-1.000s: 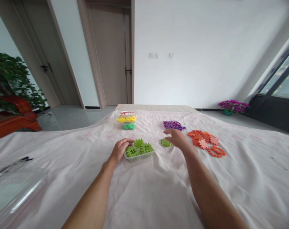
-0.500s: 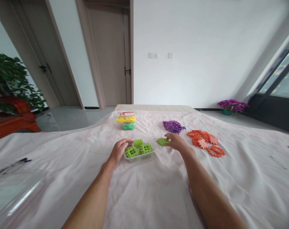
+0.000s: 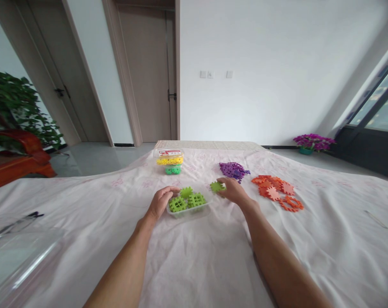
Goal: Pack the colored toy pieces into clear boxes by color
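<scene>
In my right hand a flat lime-green toothed building piece is pinched between thumb and fingers, just right of a clear plastic box. My left hand grips that box at its left end, thumb and fingers at the rim. Inside the box lie several green toothed pieces, some with window-like openings. Behind my right hand is a heap of purple pieces. To its right, orange pieces lie spread in a loose pile.
Stacked clear boxes with yellow and green pieces stand at the back left. A large clear plastic container is at the near left. The wrinkled pale cloth covers the table. A thin pale stick lies far right.
My right hand has closed on the green piece, lifted it slightly and tilted it, moving a little left towards the box. My left hand has stayed at the box.
</scene>
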